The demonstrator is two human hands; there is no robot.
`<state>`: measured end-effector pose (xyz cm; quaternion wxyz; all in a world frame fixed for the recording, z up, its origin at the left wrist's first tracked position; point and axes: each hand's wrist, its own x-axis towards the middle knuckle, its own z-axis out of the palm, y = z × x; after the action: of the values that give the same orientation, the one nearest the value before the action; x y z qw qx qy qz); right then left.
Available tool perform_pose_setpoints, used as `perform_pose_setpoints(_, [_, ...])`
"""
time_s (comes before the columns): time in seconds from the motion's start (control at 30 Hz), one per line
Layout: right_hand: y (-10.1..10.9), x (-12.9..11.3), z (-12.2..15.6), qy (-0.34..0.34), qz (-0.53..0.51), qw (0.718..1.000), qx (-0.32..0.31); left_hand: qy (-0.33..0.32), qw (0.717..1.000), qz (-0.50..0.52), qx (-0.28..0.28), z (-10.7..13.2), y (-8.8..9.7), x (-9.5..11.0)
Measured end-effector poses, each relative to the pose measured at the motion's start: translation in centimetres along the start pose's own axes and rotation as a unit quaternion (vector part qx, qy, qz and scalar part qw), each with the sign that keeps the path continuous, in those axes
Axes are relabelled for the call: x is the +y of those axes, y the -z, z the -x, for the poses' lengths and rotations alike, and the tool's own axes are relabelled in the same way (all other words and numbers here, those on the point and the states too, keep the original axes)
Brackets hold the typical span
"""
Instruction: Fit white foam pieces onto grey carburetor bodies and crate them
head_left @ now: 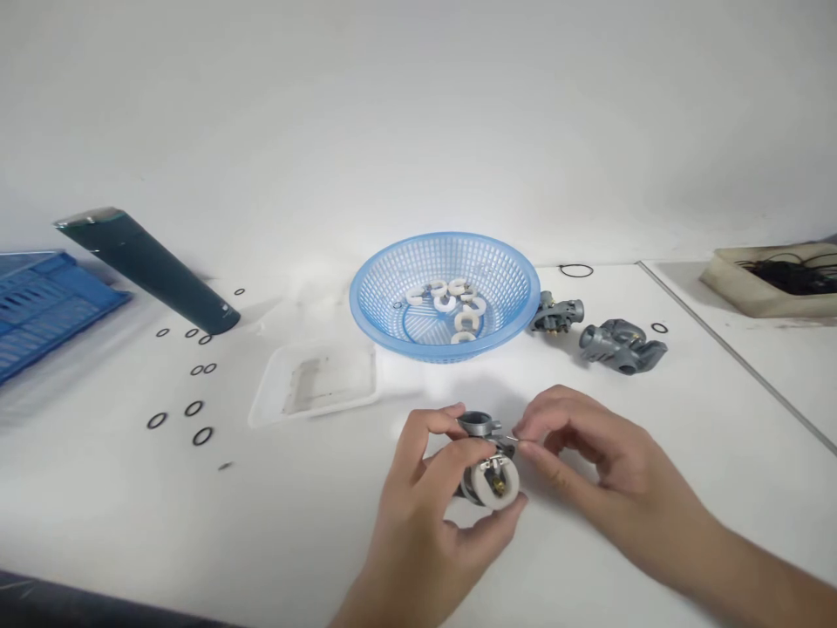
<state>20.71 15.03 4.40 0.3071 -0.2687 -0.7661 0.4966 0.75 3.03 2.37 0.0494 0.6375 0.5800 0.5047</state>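
Observation:
My left hand (pixel 435 497) is closed around a grey metal carburetor (pixel 479 424), its round throat facing up. A white C-shaped float (pixel 505 497) sits on the side turned toward me, with brass parts inside its opening. Between the thumb and forefinger of my right hand (pixel 581 453) is a thin metal pin (pixel 512 439), its tip at the carburetor's right side next to the float hinge. Whether the pin has entered the hinge is too small to tell. Behind my hands, a blue plastic basket (pixel 445 349) holds several more white floats (pixel 466 323).
Two more carburetors (pixel 621 344) lie right of the basket. A shallow white tray (pixel 271 392) is left of it. Several black O-rings (pixel 202 436) are scattered at left, near a dark green cylinder (pixel 150 270) and a blue crate (pixel 52 305). A cream bin (pixel 738 288) stands far right.

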Motion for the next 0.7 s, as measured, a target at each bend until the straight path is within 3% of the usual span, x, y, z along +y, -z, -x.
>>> perform_pose_setpoints(0.1, [1.4, 0.2, -1.1, 0.035, 0.020, 0.996, -0.080, -0.011, 1.000, 0.005, -0.011, 0.0, 0.1, -0.2])
perform_pose_setpoints(0.2, [1.6, 0.4, -1.9, 0.058, 0.021, 0.991, -0.118, -0.023, 1.000, 0.001, -0.015, -0.1, 0.3, -0.5])
perform_pose_setpoints(0.43, [1.1, 1.3, -1.1, 0.042, -0.013, 0.993, -0.112, -0.081, 0.997, -0.007, -0.006, -0.6, 0.6, -0.8])
perform_pose_setpoints(0.7, [0.7, 1.7, -0.9, 0.010, -0.054, 0.993, -0.105, -0.072, 0.997, -0.019, -0.020, -0.5, 0.8, -0.9])
